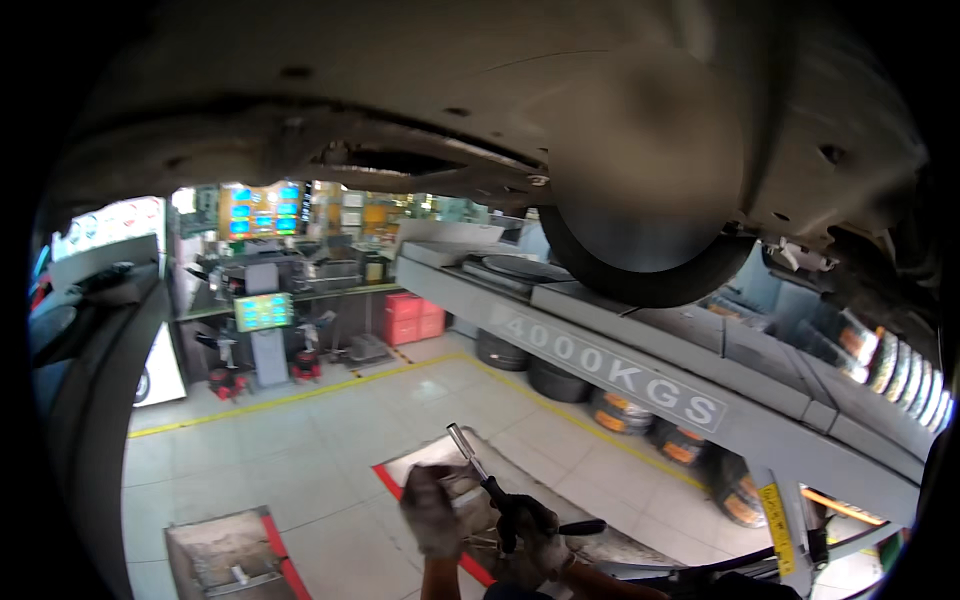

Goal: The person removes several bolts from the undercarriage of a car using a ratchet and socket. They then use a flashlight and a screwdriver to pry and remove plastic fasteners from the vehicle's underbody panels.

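My right hand (540,545), in a dark-palmed work glove, is closed round a socket wrench (487,480). The wrench's silver socket end (459,438) points up and to the left. A black handle end (583,527) sticks out to the right of the hand. Just left of the wrench is my left hand (430,512), also gloved and blurred by motion. Its fingers are too smeared to read, and it appears apart from the tool. Overhead spans the underside of a raised car (400,60), with a tyre (650,290) resting on the lift.
A grey lift runway (620,350) slants down to the right, its support leg (785,520) at lower right. Another runway (95,400) runs along the left. Tyres (560,382) stand beneath. Red-edged floor recesses (235,555), a red cabinet (413,320) and a workbench (330,290) lie beyond.
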The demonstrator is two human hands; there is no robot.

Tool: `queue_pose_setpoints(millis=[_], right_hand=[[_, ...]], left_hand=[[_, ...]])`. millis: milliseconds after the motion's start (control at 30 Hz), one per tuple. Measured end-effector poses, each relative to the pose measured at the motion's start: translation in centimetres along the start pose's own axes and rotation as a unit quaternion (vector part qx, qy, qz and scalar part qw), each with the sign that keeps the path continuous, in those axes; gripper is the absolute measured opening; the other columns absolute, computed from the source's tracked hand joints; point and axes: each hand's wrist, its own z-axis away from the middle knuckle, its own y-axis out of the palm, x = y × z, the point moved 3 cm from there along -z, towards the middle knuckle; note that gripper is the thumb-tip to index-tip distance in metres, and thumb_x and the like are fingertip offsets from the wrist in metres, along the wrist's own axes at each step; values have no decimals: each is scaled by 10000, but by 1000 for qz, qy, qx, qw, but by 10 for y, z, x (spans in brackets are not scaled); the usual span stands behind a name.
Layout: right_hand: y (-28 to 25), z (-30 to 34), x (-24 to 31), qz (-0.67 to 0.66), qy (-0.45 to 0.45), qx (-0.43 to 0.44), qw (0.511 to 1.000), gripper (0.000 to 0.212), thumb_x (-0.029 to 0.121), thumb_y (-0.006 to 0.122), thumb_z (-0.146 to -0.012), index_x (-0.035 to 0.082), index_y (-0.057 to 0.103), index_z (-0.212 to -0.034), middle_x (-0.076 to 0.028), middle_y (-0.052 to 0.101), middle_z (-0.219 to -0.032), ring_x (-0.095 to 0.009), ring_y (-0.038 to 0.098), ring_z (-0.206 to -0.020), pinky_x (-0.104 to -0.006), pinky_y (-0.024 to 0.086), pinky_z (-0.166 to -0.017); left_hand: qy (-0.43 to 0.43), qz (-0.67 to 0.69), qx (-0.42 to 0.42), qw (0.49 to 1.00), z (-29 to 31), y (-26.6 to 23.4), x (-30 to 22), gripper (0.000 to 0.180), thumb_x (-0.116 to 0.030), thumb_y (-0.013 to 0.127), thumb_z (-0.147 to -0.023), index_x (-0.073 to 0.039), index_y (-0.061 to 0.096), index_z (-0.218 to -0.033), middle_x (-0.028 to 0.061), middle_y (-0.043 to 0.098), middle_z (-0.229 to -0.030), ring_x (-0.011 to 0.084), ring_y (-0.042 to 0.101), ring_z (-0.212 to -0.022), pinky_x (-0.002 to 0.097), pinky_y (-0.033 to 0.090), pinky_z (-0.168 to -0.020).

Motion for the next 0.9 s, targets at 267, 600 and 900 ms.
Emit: queue_pose_setpoints(millis=[267, 600, 900], right_hand=[[-52, 36, -57, 103, 236, -18, 966, 334, 299, 473, -1064, 45, 581, -876, -38, 588, -721, -128, 564, -616, -302, 460, -596], [-52, 36, -74, 164, 332, 39, 928, 309, 289, 476, -1068, 57, 565, -885, -21, 551, -719, -118, 529, -614, -290, 433, -597], [-127, 50, -117, 185, 390, -28, 901, 258, 268, 538, -1042, 37, 627, -969, -18, 604, -793, -94, 539, -642, -280, 455, -596]], left_hand=[[-381, 215, -116, 892, 43, -72, 116, 243, -243, 619, -985, -63, 635, -1149, 37, 640, -906, 76, 470, -540, 205, 384, -446], [-419, 168, -161, 878, 82, -85, 185, 422, -314, 546, -1029, -20, 555, -1332, 109, 681, -1053, 114, 594, -760, 232, 465, -586], [-505, 233, -115, 823, 76, -31, 203, 288, -180, 557, -1036, -53, 591, -1292, 49, 675, -1067, 111, 601, -811, 201, 476, -665]])
